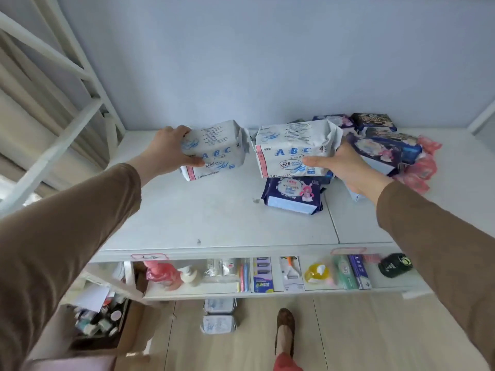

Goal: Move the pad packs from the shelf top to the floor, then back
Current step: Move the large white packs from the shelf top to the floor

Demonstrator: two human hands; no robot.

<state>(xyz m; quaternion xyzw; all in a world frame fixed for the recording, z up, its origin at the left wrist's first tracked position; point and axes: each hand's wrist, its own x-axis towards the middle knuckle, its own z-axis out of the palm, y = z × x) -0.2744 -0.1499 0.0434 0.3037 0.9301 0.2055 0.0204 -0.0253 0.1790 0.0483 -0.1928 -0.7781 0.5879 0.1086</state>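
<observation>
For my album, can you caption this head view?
Each hand, left and right, holds a white pad pack above the shelf top.

Both arms wear long brown sleeves: the left sleeve (61, 236) and the right sleeve (442, 253) are of plain, soft-looking cloth, loose, and end at the wrists. The left hand (168, 151) and right hand (345, 164) are bare, with no rings or watch showing. Lower down, a brown patterned shoe (285, 328) shows below a reddish trouser leg (285, 362)
</observation>
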